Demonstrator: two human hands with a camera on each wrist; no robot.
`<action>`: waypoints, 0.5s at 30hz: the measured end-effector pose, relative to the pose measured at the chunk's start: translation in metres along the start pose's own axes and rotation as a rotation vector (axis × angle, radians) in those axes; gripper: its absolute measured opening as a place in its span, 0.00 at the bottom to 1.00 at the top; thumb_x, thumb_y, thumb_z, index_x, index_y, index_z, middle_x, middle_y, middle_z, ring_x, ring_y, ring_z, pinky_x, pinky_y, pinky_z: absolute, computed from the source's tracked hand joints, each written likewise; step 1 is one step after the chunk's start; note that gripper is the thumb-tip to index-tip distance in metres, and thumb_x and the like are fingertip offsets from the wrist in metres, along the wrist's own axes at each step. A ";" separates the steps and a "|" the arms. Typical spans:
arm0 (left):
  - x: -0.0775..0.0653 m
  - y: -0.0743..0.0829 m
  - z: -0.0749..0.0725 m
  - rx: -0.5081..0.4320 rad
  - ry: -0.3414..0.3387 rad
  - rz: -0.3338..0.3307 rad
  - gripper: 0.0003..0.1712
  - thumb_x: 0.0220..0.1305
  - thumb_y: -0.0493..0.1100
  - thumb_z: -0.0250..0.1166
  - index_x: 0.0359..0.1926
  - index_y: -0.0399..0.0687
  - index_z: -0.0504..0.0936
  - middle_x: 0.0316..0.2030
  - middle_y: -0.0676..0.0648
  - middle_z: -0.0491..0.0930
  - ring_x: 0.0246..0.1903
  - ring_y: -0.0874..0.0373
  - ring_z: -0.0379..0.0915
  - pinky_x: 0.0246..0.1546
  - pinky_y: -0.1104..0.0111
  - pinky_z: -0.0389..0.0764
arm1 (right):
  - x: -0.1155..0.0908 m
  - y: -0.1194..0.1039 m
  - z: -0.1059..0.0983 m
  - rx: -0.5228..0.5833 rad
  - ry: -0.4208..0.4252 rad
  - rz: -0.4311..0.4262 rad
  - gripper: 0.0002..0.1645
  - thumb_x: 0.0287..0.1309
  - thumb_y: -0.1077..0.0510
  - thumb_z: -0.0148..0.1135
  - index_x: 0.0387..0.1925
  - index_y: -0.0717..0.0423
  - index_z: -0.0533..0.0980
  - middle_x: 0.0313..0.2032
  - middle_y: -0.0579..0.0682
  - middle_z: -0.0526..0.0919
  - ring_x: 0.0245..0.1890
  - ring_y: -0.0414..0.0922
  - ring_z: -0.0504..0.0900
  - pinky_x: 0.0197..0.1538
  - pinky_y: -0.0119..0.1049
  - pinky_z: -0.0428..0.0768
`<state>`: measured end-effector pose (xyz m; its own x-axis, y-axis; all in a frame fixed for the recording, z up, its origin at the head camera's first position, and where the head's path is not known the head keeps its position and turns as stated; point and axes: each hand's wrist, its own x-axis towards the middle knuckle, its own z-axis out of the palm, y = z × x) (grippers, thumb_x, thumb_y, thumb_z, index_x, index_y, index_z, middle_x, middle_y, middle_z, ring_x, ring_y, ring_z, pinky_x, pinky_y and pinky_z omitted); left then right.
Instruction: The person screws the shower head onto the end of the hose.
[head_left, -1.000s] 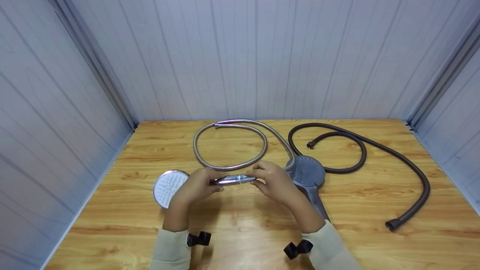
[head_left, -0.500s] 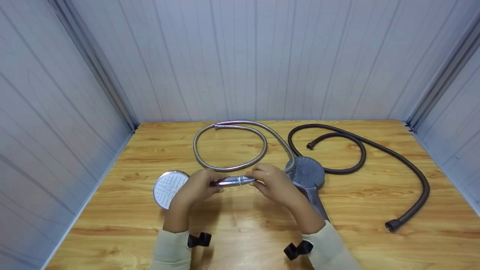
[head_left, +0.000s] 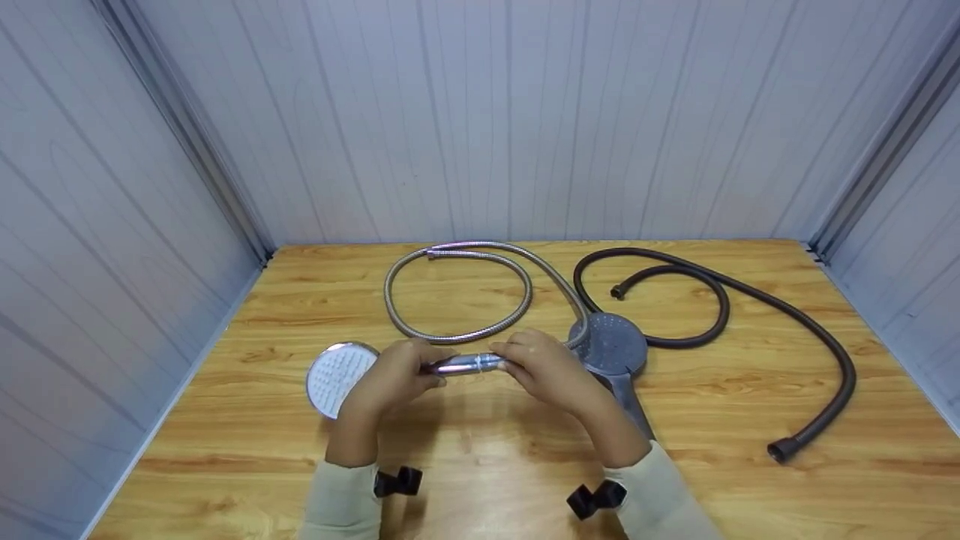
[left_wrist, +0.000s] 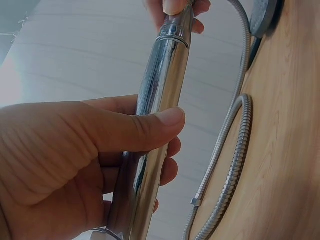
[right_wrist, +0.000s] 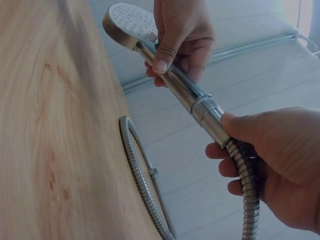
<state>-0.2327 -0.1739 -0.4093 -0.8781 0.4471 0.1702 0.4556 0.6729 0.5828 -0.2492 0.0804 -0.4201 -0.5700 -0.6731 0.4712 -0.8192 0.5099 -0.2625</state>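
Note:
In the head view my left hand grips the handle of a chrome hand shower, whose round white nozzle face points up at the left. The left wrist view shows my thumb across the shiny handle and fingers behind it. My right hand pinches the chrome end fitting of a silver shower hose. That fitting sits in line against the lower end of the handle, with a ribbed ring at the joint. How far the threads engage is hidden. Both hands hold these parts above the table.
Behind the hands, the silver hose lies looped on the wooden table. A grey hand shower lies by my right forearm, partly under the silver hose. A dark hose curls across the right side. Pale panels enclose the table's back and sides.
The right fingers have shifted slightly on the hose's end fitting, covering more of its end. The left hand keeps its grip on the hand shower, and both hands stay in nearly the same place.

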 end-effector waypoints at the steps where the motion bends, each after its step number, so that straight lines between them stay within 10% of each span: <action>1: 0.000 0.000 0.000 0.000 0.000 -0.004 0.16 0.55 0.30 0.71 0.46 0.41 0.87 0.35 0.49 0.82 0.32 0.59 0.72 0.34 0.64 0.78 | 0.000 0.000 0.000 0.007 -0.006 0.007 0.17 0.61 0.61 0.65 0.52 0.58 0.81 0.38 0.50 0.84 0.40 0.48 0.80 0.44 0.43 0.78; 15: -0.002 -0.001 0.000 -0.020 -0.013 -0.023 0.19 0.55 0.29 0.70 0.50 0.40 0.85 0.37 0.45 0.83 0.32 0.58 0.72 0.34 0.62 0.78 | 0.000 -0.004 -0.004 0.127 -0.043 0.098 0.22 0.59 0.57 0.68 0.54 0.58 0.76 0.47 0.54 0.81 0.47 0.50 0.80 0.49 0.44 0.78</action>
<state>-0.2316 -0.1756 -0.4103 -0.8864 0.4393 0.1456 0.4317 0.6713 0.6025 -0.2461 0.0805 -0.4162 -0.6479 -0.6468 0.4025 -0.7592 0.5048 -0.4109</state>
